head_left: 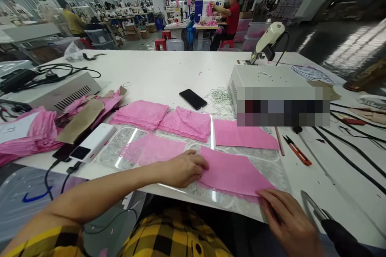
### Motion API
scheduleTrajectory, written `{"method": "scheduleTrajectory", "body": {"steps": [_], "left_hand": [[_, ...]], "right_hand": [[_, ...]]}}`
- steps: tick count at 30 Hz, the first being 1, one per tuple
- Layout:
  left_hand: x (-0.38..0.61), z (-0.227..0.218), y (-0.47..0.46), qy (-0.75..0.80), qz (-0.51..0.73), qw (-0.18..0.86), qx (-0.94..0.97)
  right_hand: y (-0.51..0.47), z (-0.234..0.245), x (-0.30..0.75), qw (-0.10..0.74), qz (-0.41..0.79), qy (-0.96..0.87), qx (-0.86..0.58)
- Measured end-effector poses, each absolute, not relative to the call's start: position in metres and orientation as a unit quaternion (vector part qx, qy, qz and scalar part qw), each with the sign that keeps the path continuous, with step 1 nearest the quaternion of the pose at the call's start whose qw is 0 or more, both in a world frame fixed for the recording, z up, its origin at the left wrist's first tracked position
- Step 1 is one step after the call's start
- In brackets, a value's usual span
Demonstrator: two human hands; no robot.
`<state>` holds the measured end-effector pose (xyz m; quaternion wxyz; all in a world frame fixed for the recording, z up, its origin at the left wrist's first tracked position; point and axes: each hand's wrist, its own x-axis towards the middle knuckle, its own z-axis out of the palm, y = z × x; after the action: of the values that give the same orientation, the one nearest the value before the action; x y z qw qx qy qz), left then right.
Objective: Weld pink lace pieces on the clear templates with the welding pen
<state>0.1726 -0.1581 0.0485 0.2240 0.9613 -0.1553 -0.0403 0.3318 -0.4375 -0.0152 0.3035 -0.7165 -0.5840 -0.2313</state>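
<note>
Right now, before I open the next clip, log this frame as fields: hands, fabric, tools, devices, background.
Left hand: fingertips at the left edge of the front pink fabric panel
Right hand: fingers at that panel's right corner
Surface: grey-patterned mat
Other fabric: rear pink panel, beside scallop-edged pink pieces
Tools: orange-handled thread snips, right of both panels
Devices: black smartphone; white power bank
Background: seated person in red at a sewing machine
</note>
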Motion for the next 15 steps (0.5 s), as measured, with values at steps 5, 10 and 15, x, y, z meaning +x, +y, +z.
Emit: {"method": "scheduleTrajectory", "body": {"steps": [5,10,15], "left_hand": [[0.1728,0.0467,-0.1600,-0.150,-0.015,0.232,0.961],[0.1744,0.0414,-0.1613,-0.138,-0.008,0.235,0.962],[0.1752,0.0390,-0.1622,-0.131,0.000,0.249,0.960]], "right_hand": [[-0.4370,-0.0136,0.3323,0.309,-0.233,-0.586,-0.712],[-0.4372,-0.0158,0.3338,0.299,-0.235,-0.596,-0.707],[-0.4373,-0.0170,0.3345,0.303,-0.231,-0.589,-0.712]]}}
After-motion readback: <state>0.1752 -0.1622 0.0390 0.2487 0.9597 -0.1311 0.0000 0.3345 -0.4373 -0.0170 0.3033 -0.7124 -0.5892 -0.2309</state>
